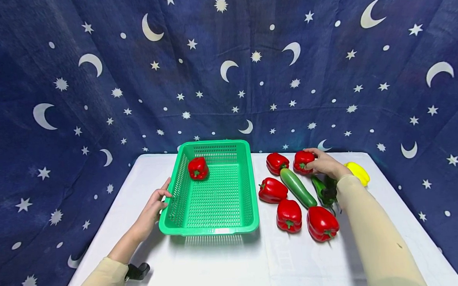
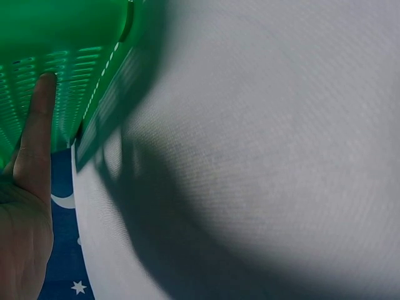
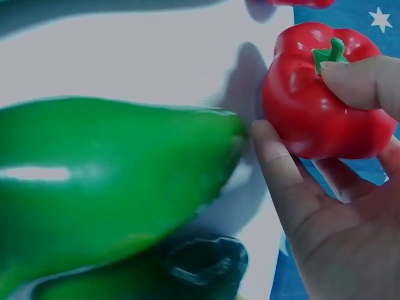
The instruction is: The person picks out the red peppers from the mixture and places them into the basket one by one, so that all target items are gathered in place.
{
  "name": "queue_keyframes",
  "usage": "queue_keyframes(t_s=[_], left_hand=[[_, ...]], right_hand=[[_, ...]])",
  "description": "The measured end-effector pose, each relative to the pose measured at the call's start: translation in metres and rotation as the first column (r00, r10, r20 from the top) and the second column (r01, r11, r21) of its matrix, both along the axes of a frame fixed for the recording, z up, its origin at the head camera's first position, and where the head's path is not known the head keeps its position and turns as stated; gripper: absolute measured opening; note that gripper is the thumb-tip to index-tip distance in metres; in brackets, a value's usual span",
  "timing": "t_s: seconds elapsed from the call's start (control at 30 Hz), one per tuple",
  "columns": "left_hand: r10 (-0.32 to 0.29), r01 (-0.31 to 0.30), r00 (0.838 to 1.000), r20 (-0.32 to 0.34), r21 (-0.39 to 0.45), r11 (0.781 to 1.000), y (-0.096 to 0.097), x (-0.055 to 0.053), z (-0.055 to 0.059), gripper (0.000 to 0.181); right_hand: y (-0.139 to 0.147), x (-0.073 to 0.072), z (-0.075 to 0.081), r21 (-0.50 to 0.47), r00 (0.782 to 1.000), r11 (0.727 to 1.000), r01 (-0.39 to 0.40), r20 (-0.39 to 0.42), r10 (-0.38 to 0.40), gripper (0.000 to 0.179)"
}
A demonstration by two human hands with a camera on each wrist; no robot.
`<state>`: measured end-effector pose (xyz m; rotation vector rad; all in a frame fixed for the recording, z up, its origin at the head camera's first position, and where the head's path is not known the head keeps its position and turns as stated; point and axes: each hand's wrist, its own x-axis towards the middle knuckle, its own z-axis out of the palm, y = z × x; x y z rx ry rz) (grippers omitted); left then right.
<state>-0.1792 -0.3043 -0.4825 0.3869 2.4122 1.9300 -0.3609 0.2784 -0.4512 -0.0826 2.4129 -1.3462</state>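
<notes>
My left hand [image 1: 151, 212] holds the left rim of a green plastic basket [image 1: 255, 188]. In the left wrist view, one straight finger [image 2: 39, 125] lies against the basket's slotted outer wall [image 2: 81, 69], below the rim. One red bell pepper [image 1: 198, 168] sits inside the basket at its back left. At the table's far right, my right hand [image 1: 327, 163] grips another red bell pepper [image 1: 302, 162]. The right wrist view shows the thumb on this pepper [image 3: 319, 100] beside its green stem, with other fingers around its lower side.
Several more red bell peppers [image 1: 289, 216] lie right of the basket around a green cucumber [image 1: 298, 187]. Dark green peppers [image 1: 323, 190] lie under my right forearm, partly hidden. A yellow pepper [image 1: 358, 174] is by the right wrist. A starry curtain [image 1: 227, 96] hangs behind the white table [image 1: 219, 267].
</notes>
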Motion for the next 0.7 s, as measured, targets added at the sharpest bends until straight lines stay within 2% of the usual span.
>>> queue_keyframes(t_s=[0.3, 0.7], left_hand=[[0.004, -0.004, 1.000, 0.006, 0.006, 1.000, 0.000, 0.000, 0.000, 0.026], [0.003, -0.003, 1.000, 0.010, 0.010, 1.000, -0.001, -0.002, -0.003, 0.028]], right_hand=[[-0.002, 0.002, 0.021, -0.035, 0.997, 0.999, -0.009, -0.073, 0.006, 0.084], [-0.018, 0.006, 0.040, -0.102, 0.992, 0.993, -0.066, -0.116, 0.053, 0.082]])
